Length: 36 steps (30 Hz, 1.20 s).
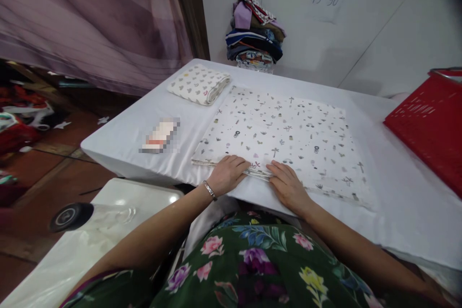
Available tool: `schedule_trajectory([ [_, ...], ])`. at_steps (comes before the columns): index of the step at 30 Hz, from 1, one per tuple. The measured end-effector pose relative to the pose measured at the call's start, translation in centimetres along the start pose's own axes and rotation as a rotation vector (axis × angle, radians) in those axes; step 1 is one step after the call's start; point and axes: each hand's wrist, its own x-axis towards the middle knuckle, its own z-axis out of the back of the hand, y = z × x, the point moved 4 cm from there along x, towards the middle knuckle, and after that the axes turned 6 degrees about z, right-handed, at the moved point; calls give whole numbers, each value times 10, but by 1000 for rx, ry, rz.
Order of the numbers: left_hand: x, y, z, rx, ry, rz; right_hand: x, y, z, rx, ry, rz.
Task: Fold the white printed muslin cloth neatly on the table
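Note:
A white cloth [285,130] with small grey and green prints lies spread in folded layers on the white-covered table. At its near edge, my left hand [229,173] has its fingers curled over the layers, closed on them. A short way to the right, my right hand [288,186] grips the same edge, fingers on top. Both thumbs are mostly hidden. A silver bracelet [210,190] circles my left wrist. Beyond the cloth's far left corner rests a folded cream cloth [198,83] with grey prints.
A blurred-out small item [160,135] lies on the table [119,134] at left. On the right stands a red basket [429,125]. Several folded fabrics [254,33] are stacked by the wall. A pale surface with a black round object [71,216] is at lower left.

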Motion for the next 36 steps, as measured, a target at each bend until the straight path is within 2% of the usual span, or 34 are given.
schedule_trajectory([
  [8,12,-7,-1,-167,-26,14,0,-1,-1,39,-19,4],
  [15,24,-11,-3,-117,19,21,-2,-2,-5,45,-31,10],
  [20,23,-13,-2,-123,-42,61,-1,-1,-1,46,-59,4],
  [24,20,-13,-5,-184,-17,14,-1,-1,-1,44,-48,-21],
  [28,22,-10,-5,-263,-5,57,-2,-1,-3,43,-31,-38],
  [30,23,-10,-4,-241,-15,69,-3,-1,-4,40,-24,-26],
  [36,19,-17,-6,-105,1,-16,-4,-1,-5,43,-26,2],
])
